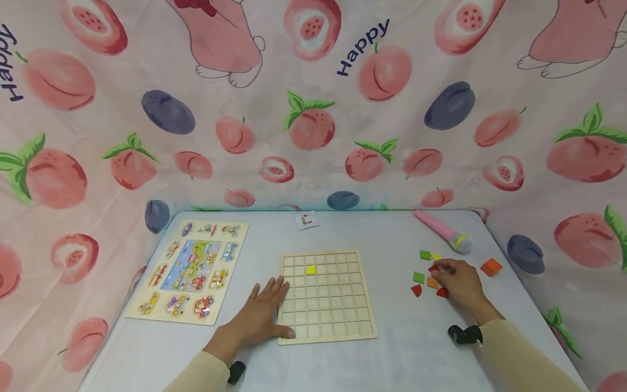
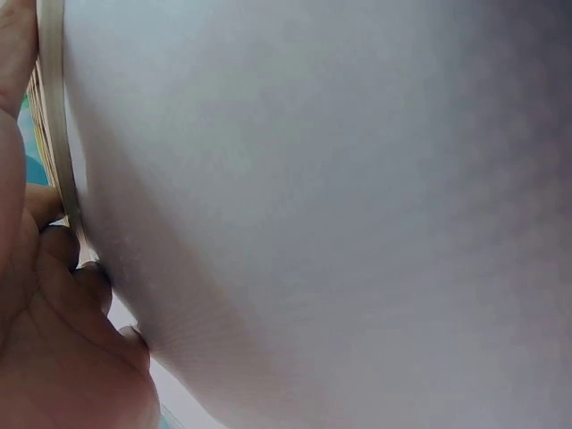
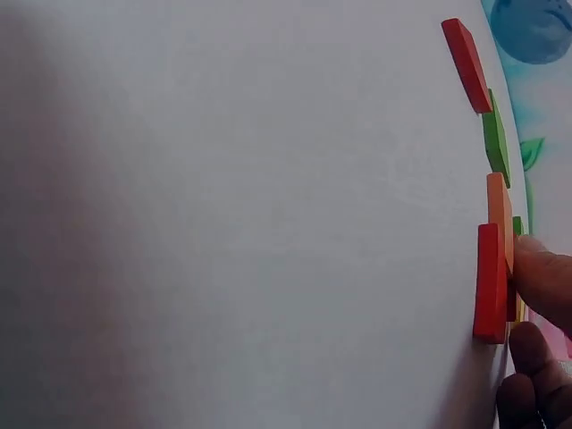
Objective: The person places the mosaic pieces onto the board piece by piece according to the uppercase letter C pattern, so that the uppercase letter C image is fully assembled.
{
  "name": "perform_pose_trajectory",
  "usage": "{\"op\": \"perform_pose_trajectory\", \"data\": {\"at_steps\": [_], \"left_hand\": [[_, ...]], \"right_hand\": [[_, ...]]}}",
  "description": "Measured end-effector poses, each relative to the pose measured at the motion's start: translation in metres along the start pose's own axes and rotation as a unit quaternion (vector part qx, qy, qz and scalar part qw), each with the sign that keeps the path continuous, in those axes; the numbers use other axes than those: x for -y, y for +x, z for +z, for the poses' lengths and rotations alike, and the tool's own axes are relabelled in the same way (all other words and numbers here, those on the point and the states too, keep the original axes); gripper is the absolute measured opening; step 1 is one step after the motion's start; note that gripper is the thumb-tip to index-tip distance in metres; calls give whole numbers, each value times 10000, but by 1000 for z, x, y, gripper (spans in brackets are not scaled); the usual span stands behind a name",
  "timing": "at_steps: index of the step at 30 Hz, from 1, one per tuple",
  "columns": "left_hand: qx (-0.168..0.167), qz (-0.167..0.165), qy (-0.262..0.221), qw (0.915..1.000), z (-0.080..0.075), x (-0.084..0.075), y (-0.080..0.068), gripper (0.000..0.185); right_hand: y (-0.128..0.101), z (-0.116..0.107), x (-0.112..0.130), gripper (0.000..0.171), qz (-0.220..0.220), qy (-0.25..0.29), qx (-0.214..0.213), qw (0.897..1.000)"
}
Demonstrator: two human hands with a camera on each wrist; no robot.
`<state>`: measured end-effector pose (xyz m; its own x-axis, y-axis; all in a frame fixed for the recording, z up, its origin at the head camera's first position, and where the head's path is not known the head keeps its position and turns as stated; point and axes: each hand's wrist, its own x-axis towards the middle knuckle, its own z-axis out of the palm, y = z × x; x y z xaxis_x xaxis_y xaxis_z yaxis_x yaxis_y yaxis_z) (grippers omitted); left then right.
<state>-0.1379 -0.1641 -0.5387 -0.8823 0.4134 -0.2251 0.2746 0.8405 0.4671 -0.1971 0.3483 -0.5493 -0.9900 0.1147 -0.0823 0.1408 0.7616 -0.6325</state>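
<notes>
My left hand [image 1: 259, 316] lies with spread fingers along the left side of a square wooden grid board [image 1: 327, 305], the thumb over its lower left corner. The left wrist view shows the board's edge [image 2: 55, 107] beside the fingers. One yellow tile [image 1: 311, 269] sits in a cell near the top of the grid. On the right, my right hand [image 1: 460, 280] pinches a small red tile [image 1: 433, 268] between thumb and forefinger, low among loose tiles. Around it lie green tiles [image 1: 418, 277], an orange tile [image 1: 432, 282] and rounded red tiles [image 1: 416, 291].
A wooden vehicle puzzle board [image 1: 229, 291] lies at the left. At the back are a small card [image 1: 306, 220] with a coloured shape and a pink toy microphone [image 1: 443, 228]. Orange pieces [image 1: 491, 267] lie right of the right hand. Fruit-print cloth [image 1: 313, 179] hangs behind the table.
</notes>
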Motion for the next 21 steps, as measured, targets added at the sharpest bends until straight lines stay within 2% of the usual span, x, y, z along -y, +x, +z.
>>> {"op": "perform_pose_trajectory", "data": {"at_steps": [4,10,16,21], "left_hand": [[9,-9,-30,10000,0,0,0,120],[-15,43,-64,10000,0,0,0,119],[-57,75,-60,9999,0,1,-1,119],[-45,63,-111,9999,-1,1,-1,119]], "right_hand": [[0,0,1,37,-57,6,71,10000],[2,-2,-5,42,151,-130,0,9998],[3,-3,-4,46,264,8,330,9991],[2,-5,0,49,356,-4,389,9986]]}}
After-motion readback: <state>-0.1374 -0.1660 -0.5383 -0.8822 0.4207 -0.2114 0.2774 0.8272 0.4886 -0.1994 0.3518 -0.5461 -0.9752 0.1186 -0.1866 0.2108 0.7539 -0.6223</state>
